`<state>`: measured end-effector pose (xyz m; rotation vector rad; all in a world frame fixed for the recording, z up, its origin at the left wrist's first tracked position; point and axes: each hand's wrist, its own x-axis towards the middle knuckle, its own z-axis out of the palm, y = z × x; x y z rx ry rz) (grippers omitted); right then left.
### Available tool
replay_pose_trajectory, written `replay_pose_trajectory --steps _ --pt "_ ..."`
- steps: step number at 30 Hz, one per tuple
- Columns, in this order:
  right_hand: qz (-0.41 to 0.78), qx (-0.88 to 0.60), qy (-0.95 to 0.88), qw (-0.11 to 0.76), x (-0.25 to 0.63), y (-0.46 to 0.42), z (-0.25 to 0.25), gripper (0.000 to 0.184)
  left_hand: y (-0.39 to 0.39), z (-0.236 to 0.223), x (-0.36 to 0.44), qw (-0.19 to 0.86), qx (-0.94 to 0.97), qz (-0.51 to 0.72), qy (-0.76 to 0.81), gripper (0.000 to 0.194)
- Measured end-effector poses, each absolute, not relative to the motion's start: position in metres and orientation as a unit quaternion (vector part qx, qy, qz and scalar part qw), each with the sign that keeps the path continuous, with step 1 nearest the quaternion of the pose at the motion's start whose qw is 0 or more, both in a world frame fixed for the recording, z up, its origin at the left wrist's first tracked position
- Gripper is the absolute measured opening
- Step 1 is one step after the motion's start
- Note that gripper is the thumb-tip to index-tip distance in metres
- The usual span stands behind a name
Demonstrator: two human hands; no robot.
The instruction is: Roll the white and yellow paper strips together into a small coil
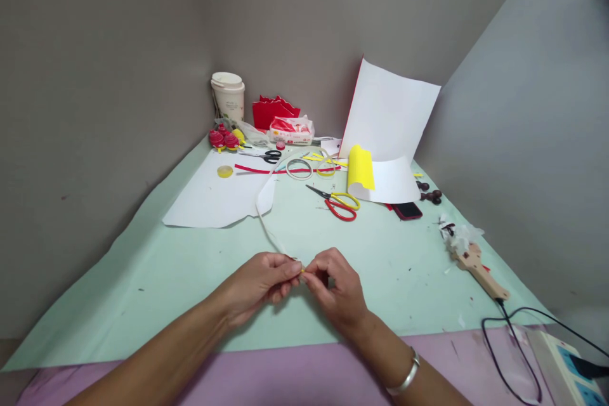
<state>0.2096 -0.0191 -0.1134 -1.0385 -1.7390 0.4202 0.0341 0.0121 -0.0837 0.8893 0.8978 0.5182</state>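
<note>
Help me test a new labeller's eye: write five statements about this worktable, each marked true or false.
1. The left hand and right hand meet at a small yellow piece. True.
2. The silver bracelet is on the left wrist. False: it is on the right wrist.
3. The lidded cup stands upright near the wall. True.
4. The red-and-yellow-handled scissors are held in the right hand. False: they lie on the pale green cover, beyond the hands.
5. The beige corded tool lies to the left of both hands. False: it lies to their right.
</note>
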Motion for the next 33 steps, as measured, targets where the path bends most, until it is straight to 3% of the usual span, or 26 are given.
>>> replay_pose_trajectory --steps 16,33 --pt "-0.001 -0.432 -0.765 0.477 0.206 -0.023 -0.110 0.009 0.006 -0.084 0.040 0.781 0.385 0.270 0.411 0.038" --pt "0.182 -0.388 -0.802 0.417 0.212 -0.019 -0.113 0.011 0.020 -0.077 0.021 0.751 0.485 0.161 0.418 0.036"
